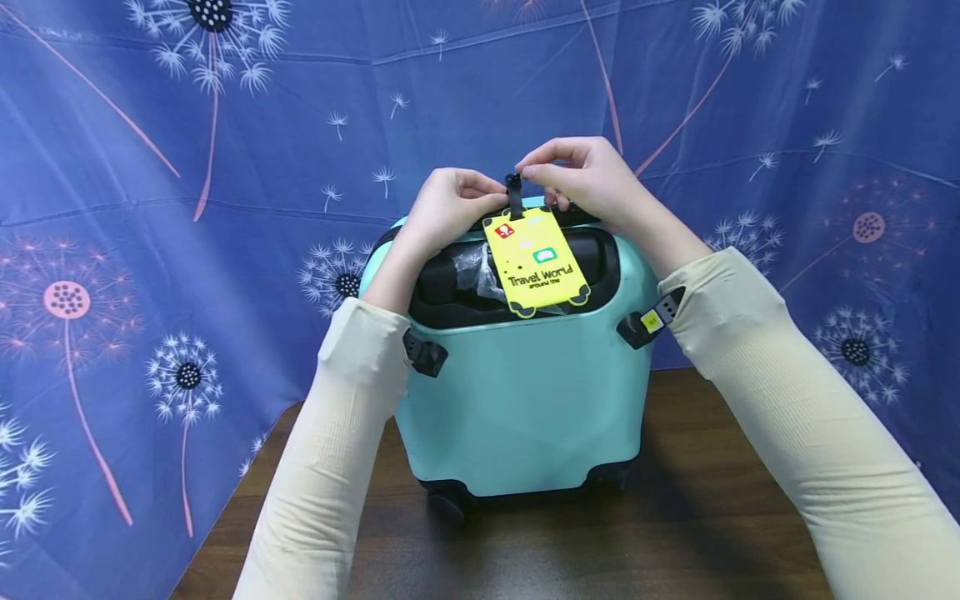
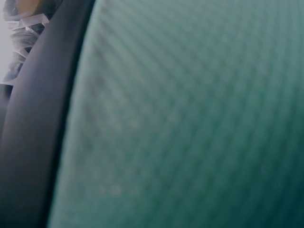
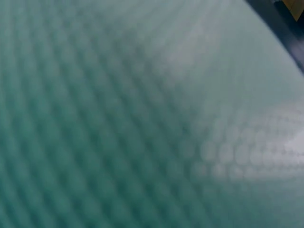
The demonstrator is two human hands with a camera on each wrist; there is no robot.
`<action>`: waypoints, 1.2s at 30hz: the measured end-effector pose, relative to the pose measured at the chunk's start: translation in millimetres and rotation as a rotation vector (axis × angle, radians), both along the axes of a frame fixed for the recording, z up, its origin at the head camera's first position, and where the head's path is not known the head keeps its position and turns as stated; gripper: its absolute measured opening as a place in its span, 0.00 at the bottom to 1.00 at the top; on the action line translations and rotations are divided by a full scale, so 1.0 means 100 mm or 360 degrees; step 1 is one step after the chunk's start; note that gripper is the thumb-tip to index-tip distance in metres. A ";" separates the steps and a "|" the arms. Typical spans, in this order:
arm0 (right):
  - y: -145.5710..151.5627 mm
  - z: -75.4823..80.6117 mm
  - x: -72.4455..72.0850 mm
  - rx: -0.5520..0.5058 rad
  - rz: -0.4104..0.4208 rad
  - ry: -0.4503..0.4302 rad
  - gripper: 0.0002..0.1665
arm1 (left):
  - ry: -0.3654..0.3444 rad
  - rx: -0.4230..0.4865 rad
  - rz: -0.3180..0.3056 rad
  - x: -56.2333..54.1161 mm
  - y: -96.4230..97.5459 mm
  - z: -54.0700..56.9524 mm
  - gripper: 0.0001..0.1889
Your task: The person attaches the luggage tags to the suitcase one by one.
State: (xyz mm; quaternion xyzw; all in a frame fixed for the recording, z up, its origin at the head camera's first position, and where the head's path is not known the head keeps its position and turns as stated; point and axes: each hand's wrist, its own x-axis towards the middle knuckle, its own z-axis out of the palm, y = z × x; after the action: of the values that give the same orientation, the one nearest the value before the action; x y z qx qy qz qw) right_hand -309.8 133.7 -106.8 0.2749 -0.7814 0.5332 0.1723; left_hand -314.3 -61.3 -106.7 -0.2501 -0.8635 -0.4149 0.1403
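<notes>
A yellow luggage tag (image 1: 536, 262) with "Travel World" lettering hangs in front of the top recess of a mint-green suitcase (image 1: 525, 400). Its black strap (image 1: 515, 196) stands up above the tag, near the suitcase's top edge. From the left side, my left hand (image 1: 450, 208) pinches the strap between thumb and forefinger. My right hand (image 1: 592, 177) pinches the strap's upper end with thumb and fingertip, its other fingers bent. Only blurred green shell (image 2: 180, 118) and a dark edge (image 2: 40, 114) fill most of the left wrist view; the right wrist view likewise shows close green shell (image 3: 118, 118), with neither hand visible.
The suitcase stands upright on a dark wooden table (image 1: 735, 492), on black wheels (image 1: 450, 506). Crumpled clear plastic (image 1: 477, 271) lies around the black handle in the recess. Behind hangs a blue dandelion-print cloth (image 1: 480, 100).
</notes>
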 end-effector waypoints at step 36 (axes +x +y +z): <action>-0.02 0.02 0.00 0.0362 -0.0211 0.0075 0.17 | -0.0172 0.0142 -0.0055 0.07 0.01 0.02 0.15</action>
State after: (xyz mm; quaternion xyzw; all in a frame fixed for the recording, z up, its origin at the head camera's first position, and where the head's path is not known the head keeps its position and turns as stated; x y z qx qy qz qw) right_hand -309.6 132.0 -104.5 0.2529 -0.8489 0.4220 0.1931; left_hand -307.1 -60.3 -104.3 -0.2356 -0.8460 -0.4683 0.0973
